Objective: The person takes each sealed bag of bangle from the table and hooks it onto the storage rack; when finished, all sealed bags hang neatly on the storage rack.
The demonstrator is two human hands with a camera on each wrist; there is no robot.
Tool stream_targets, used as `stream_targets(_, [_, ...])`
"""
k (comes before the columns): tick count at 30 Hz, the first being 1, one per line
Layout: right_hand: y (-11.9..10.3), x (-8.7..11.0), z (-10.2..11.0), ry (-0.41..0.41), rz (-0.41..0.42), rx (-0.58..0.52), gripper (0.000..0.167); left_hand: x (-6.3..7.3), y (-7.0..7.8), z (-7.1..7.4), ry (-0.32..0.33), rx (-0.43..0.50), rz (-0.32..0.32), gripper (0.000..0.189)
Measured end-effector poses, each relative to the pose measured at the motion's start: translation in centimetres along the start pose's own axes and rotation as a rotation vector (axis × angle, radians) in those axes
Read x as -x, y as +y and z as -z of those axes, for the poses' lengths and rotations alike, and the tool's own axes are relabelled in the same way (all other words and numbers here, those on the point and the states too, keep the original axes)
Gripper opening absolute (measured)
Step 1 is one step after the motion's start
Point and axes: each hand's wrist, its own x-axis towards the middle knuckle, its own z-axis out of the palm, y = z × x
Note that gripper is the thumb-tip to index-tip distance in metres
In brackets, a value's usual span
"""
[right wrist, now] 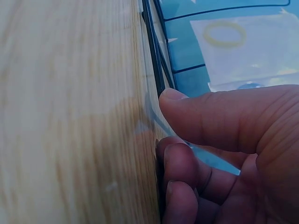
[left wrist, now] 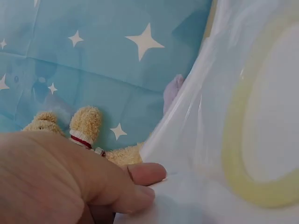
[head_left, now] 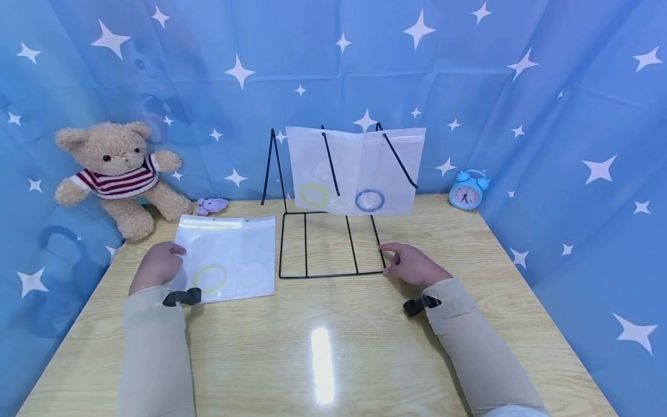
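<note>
My left hand (head_left: pixel 158 266) pinches the left edge of a clear-and-white zip bag (left wrist: pixel 182 154) between thumb and fingers. A yellow ring (head_left: pixel 211 279) and a pale white ring (head_left: pixel 253 277) show in this bag, which is held at the left of the rack. My right hand (head_left: pixel 411 263) grips the black wire rack (head_left: pixel 328 276) at its front right corner, with thumb and curled fingertips at the wire (right wrist: pixel 154 51). A second zip bag (head_left: pixel 344 156) leans on the rack's upright wires, showing a yellow ring (head_left: pixel 314 196) and a blue ring (head_left: pixel 370 200).
A teddy bear (head_left: pixel 122 174) in a striped shirt sits at the back left, beside a small purple toy (head_left: pixel 211 206). A blue alarm clock (head_left: pixel 466 191) stands at the back right. Blue star-patterned cloth (head_left: pixel 302 52) hangs behind the wooden table (head_left: pixel 260 359).
</note>
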Motion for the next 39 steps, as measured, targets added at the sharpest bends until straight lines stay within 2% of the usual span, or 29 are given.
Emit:
stream_targets(9, [-0.1,0.0,0.0,0.001,-0.011,0.008,0.067,0.5,0.6,0.2,0.000,0.079,-0.005,0.058])
stream_targets(13, [-0.2,0.0,0.0,0.001,-0.019,0.016,0.067,0.5,0.6,0.2,0.015,0.107,-0.069,0.058])
stream_targets(18, [-0.2,0.0,0.0,0.005,-0.013,0.024,0.066,0.7,0.7,0.2,0.077,0.153,-0.193,0.052])
stream_targets(20, [-0.1,0.0,0.0,0.006,-0.005,0.026,0.066,0.8,0.8,0.2,0.084,0.173,-0.228,0.051])
stream_targets(24, [-0.1,0.0,0.0,0.009,0.002,0.025,0.065,0.9,1.1,0.3,0.080,0.218,-0.253,0.051])
stream_targets(35, [-0.2,0.1,-0.1,0.006,-0.005,0.020,0.066,1.6,1.6,0.2,0.118,0.385,-0.309,0.045])
stream_targets(39, [-0.2,0.1,-0.1,0.004,-0.012,0.012,0.066,1.7,1.2,0.2,0.139,0.471,-0.392,0.042])
